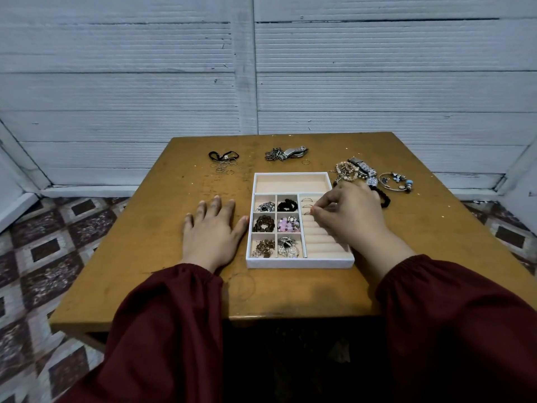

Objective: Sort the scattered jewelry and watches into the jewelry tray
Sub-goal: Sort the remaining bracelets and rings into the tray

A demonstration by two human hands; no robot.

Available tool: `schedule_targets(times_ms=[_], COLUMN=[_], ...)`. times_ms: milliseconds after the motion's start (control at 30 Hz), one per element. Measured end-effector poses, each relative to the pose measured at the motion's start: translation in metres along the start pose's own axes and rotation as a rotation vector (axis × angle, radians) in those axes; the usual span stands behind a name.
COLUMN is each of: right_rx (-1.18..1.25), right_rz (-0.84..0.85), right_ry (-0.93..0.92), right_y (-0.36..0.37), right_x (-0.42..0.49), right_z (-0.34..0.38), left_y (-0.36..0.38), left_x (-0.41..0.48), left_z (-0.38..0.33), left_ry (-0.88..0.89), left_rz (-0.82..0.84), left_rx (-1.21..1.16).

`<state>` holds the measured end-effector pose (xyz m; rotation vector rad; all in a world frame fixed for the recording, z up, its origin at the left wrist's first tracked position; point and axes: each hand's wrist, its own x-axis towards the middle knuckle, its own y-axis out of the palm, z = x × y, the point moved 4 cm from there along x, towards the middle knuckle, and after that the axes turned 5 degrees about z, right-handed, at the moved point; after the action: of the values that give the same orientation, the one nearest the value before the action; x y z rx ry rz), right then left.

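The white jewelry tray sits mid-table; its small compartments hold bracelets and chains, and its long back section is bare. My right hand hovers over the ring rolls on the tray's right side, fingertips pinched together near the rings set there; whether a ring is between them is hidden. My left hand rests flat on the table, thumb touching the tray's left wall. Loose rings and a black band lie back left, a metal watch back centre, and mixed bracelets and a watch back right.
The wooden table stands against a white slatted wall. A charm bangle lies near the right edge. A single ring sits behind the tray. Patterned floor shows on both sides.
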<state>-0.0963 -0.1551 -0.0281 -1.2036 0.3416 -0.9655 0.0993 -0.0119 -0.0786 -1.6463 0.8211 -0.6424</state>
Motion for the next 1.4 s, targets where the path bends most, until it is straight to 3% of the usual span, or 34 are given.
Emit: schedule_targets(times_ms=[267, 533, 800, 1100, 1400], right_rx=[0.035, 0.085, 0.056, -0.071, -0.135], right_rz=[-0.002, -0.118, -0.159, -0.041, 0.061], right_ry=[-0.010, 0.001, -0.119, -0.340, -0.367], right_y=[0.000, -0.005, -0.005, 0.012, 0.044], right_x=[-0.001, -0.001, 0.005, 0.027, 0.082], right_z=[-0.001, -0.002, 0.014, 0.071, 0.106], left_y=[0.000, 0.000, -0.002, -0.016, -0.028], left_x=[0.000, -0.001, 0.000, 0.013, 0.057], left_z=[0.001, 0.000, -0.001, -0.001, 0.018], left_ry=[-0.003, -0.003, -0.012, -0.094, -0.179], left_rz=[-0.002, -0.008, -0.002, -0.111, -0.259], left_rx=[-0.004, -0.012, -0.032, -0.127, -0.269])
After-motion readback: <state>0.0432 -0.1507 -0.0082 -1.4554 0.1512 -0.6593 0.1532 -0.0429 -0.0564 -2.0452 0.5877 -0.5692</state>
